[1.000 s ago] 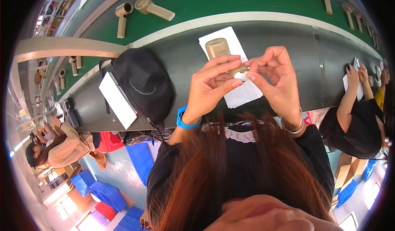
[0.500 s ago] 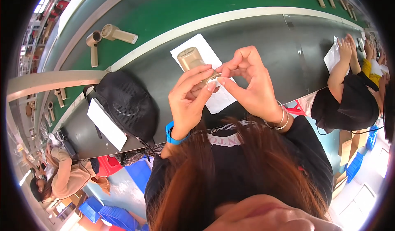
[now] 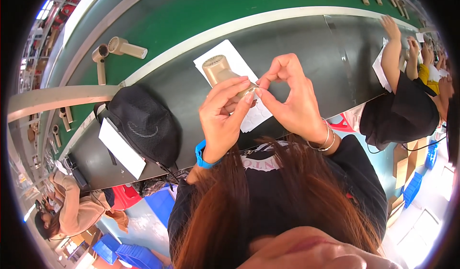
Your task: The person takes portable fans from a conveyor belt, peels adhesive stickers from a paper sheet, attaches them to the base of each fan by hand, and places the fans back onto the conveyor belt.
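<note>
My left hand [image 3: 223,108] is closed round the handle of a small beige handheld fan [image 3: 216,70], shaped like a hair dryer. Its round slotted grille points away from me, and its handle end lies toward my fingertips. At that end, the thumb and index finger of my right hand [image 3: 292,96] are pinched together against it. Something small and whitish shows between the fingertips, too small to make out. Beneath the fan, white paper sheets [image 3: 232,53] lie on the dark work surface [image 3: 306,44].
To the left sit a black mesh bag [image 3: 143,125] and a white board or sheet [image 3: 120,149]. More beige fans [image 3: 127,47] lie on the green belt [image 3: 191,15] beyond the pale rail [image 3: 239,26]. A co-worker's arm [image 3: 393,53] reaches over the bench at right.
My hands stay at the fan's handle end, with the right fingertips slightly shifted. The co-worker's arm at right has stretched farther toward the belt. The view has shifted slightly.
</note>
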Action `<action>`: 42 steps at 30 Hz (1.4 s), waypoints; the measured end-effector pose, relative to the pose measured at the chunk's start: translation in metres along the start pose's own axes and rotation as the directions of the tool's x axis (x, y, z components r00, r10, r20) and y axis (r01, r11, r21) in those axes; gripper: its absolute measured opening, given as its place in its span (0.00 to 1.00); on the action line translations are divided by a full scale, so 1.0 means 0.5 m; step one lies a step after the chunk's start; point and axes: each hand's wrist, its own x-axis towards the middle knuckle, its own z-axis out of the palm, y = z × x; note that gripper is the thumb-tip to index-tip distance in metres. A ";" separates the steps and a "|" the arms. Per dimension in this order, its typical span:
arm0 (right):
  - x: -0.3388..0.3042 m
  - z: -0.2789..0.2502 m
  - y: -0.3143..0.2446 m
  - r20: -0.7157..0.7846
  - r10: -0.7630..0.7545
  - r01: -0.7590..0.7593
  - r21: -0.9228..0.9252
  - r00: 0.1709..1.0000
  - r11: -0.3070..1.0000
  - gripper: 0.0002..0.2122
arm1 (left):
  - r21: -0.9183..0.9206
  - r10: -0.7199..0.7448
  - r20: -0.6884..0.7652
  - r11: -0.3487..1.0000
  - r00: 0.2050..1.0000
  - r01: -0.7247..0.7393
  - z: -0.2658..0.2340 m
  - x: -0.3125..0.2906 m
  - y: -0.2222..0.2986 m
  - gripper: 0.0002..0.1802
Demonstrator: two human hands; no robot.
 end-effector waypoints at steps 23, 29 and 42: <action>0.060 0.108 0.127 0.251 -0.368 0.416 -0.177 0.895 0.892 0.17 | 0.074 -0.063 -0.049 0.995 0.997 0.067 -0.042 0.013 0.022 0.12; 0.076 0.096 0.125 0.122 -0.370 0.388 -0.201 0.921 0.900 0.09 | -0.136 -0.172 0.018 0.975 0.985 0.173 0.002 0.050 0.019 0.10; 0.101 0.075 0.143 0.237 -0.348 0.392 -0.175 0.907 0.903 0.24 | -0.267 -0.221 0.004 0.940 0.975 0.214 0.020 0.083 0.009 0.12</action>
